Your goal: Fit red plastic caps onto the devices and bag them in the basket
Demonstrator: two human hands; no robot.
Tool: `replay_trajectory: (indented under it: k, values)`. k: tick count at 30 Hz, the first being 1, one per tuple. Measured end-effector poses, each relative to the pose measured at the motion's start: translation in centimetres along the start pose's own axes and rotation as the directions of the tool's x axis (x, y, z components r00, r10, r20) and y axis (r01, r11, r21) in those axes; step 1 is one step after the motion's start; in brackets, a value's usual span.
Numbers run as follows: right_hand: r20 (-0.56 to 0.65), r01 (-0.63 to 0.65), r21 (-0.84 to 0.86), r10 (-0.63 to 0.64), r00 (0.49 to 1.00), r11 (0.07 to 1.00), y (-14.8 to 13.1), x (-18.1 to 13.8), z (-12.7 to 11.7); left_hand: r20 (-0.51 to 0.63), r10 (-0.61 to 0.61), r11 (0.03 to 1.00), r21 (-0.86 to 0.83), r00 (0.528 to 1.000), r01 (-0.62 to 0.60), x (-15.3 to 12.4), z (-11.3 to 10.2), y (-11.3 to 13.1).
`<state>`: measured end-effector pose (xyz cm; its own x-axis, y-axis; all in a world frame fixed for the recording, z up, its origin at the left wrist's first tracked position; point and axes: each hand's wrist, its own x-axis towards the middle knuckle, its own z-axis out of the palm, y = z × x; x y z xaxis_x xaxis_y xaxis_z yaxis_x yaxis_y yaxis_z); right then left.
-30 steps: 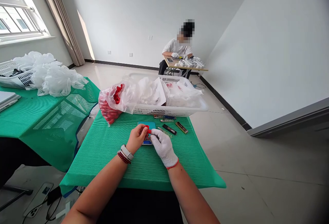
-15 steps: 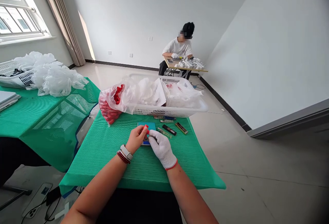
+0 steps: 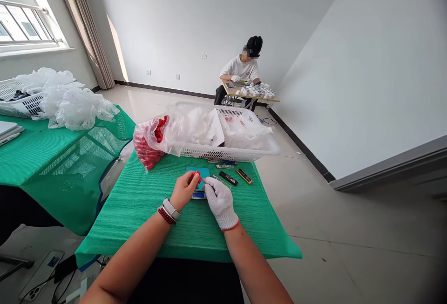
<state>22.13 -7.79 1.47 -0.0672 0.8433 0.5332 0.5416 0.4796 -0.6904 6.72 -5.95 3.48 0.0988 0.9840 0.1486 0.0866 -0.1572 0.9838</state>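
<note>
Between the thumb and fingers of my bare left hand point(image 3: 185, 186) is a small red piece point(image 3: 197, 175). My right hand point(image 3: 220, 199), in a white knit glove with a red cuff edge, is just to the right with thumb and forefinger pinched together. Whatever sits in that pinch is too small to make out. Under both hands lies a flat teal-blue item point(image 3: 206, 172) with a darker blue strip at its near edge, partly covered by my fingers. Beyond my left hand rests a clear plastic bag point(image 3: 148, 148) full of similar red pieces.
A white basket point(image 3: 240, 154) of plastic bags spans the table's far side. Several small narrow sticks, including a black one point(image 3: 228, 178) and a yellow-edged one point(image 3: 244, 176), lie at right on the green mesh cloth point(image 3: 146, 211). Another person point(image 3: 240, 69) sits at a far table.
My right fingers have drawn slightly away from the red piece, and a dark bit seen beneath them earlier is out of sight. The left hand keeps its hold. The view has shifted slightly.
</note>
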Motion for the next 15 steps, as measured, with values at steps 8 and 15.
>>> replay_trajectory:
  k: [8,15]
  values:
    - [-0.054,0.105,-0.083,-0.109,0.993,0.991,-0.8,1.4,-0.9,-0.067,-0.015,0.998,-0.066,0.998,0.010,-0.1,0.1,-0.1]
    - [0.093,0.189,-0.050,-0.183,0.979,0.981,-3.5,9.5,-3.2,-0.134,-0.103,0.987,-0.135,0.986,0.084,0.2,0.0,-0.2]
